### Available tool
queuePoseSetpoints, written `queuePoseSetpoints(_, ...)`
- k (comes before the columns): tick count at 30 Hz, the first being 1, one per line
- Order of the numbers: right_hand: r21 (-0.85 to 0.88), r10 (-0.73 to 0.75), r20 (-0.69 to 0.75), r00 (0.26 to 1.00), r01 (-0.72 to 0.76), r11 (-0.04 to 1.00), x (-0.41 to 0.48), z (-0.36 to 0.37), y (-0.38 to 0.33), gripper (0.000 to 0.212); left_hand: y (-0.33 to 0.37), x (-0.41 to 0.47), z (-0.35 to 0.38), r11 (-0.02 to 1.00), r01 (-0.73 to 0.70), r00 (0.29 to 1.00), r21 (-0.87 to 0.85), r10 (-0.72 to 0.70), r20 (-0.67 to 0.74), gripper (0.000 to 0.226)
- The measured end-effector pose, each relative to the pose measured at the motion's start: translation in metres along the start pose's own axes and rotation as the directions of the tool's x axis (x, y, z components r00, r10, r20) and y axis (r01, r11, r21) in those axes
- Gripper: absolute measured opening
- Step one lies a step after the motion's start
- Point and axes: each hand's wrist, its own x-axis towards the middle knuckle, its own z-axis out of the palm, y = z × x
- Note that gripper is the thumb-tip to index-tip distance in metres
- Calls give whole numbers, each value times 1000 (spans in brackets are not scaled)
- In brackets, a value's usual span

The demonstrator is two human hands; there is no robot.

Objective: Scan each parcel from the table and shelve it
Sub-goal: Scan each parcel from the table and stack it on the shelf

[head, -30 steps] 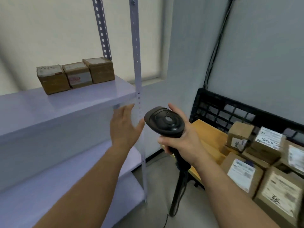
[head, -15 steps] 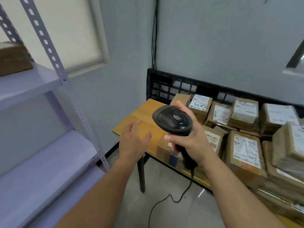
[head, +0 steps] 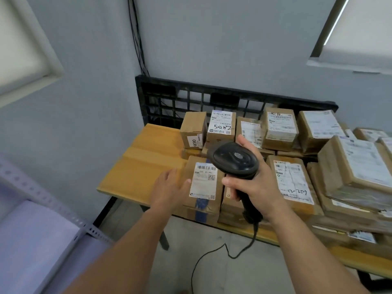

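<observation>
Several brown cardboard parcels with white labels are piled on a wooden table (head: pixel 140 166). The nearest one (head: pixel 203 187) lies flat at the table's front edge, label up. My left hand (head: pixel 169 189) is open, with its fingers straight and its thumb at this parcel's left side. My right hand (head: pixel 252 187) grips the handle of a black barcode scanner (head: pixel 234 160), whose head hangs just above the same parcel's upper right corner. A parcel marked 5082 (head: pixel 221 126) stands further back.
A black plastic grid (head: pixel 191 96) stands upright behind the parcels against the grey wall. A pale metal shelf (head: pixel 27 232) with a perforated post is at the lower left. The scanner's cable (head: pixel 212 253) trails on the floor under the table. Higher parcel stacks (head: pixel 350 166) fill the right.
The view has swung right from the shelf to the table. My left hand has reached forward to the nearest parcel. The scanner has come over that parcel.
</observation>
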Motion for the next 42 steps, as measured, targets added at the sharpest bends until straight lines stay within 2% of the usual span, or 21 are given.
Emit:
queuePoseSetpoints(4,-1,52,-69,996,-53,999,10,-1,13,94,-7,24,11,999,31,985,20,-34,170,56)
queuePoseSetpoints(8,38,137,-130,982,-133,990,16,-5,29,96,-13,37,21,993,99,945,-68,-72,318,53)
queuePoseSetpoints(13,86,248,-165,955,-237,968,17,-8,50,95,-8,33,19,962,150,929,-229,-58,365,58)
queuePoseSetpoints(17,107,292,-159,943,-278,955,15,-8,64,95,-15,32,11,881,220,905,-418,-25,425,64)
queuePoseSetpoints(19,114,300,-153,942,-284,952,13,-7,70,94,-20,34,8,859,255,883,-444,-20,469,63)
queuePoseSetpoints(23,120,308,-152,939,-292,949,13,-6,73,93,-25,37,3,877,216,880,-430,16,475,59)
queuePoseSetpoints(26,118,320,-143,937,-305,945,13,-4,71,94,-29,40,-5,844,291,857,-451,-21,515,76)
queuePoseSetpoints(30,102,330,-126,935,-319,942,12,-1,68,96,-39,35,-17,845,359,798,-396,-58,600,116)
queuePoseSetpoints(35,146,316,-101,943,-300,943,6,0,52,93,-46,16,-24,828,336,839,-449,-47,542,130)
queuePoseSetpoints(42,146,155,-29,988,-149,978,-8,10,0,91,-43,0,-48,772,184,946,-608,27,322,129)
